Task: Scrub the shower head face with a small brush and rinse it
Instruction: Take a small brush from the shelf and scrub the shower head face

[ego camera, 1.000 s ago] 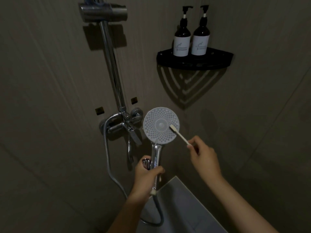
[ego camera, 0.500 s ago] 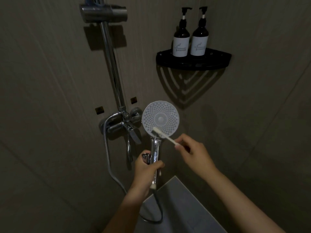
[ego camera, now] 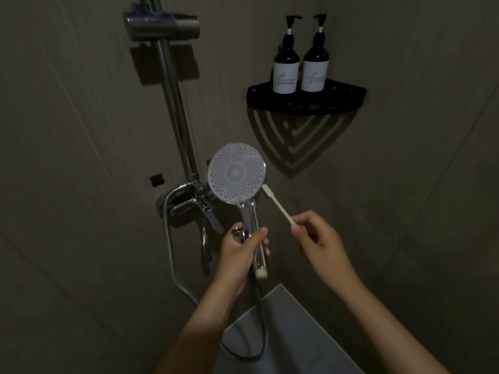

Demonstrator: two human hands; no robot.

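The round shower head point(ego camera: 236, 172) shows its pale dotted face toward me, held upright. My left hand point(ego camera: 240, 252) grips its chrome handle near the bottom, where the hose joins. My right hand point(ego camera: 318, 241) pinches the end of a small white brush point(ego camera: 278, 205). The brush slants up and left, and its bristle tip sits just off the lower right rim of the face, at the edge rather than on the dotted area.
A chrome riser rail point(ego camera: 175, 103) with a holder bracket point(ego camera: 162, 22) runs up the wall above the mixer tap point(ego camera: 194, 206). A black corner shelf point(ego camera: 305, 102) carries two pump bottles point(ego camera: 299, 68). The hose point(ego camera: 172, 252) loops down at the left.
The brush tip swept from the face's right side to its lower part, then off to the lower right rim. The shower head shifted slightly up and left.
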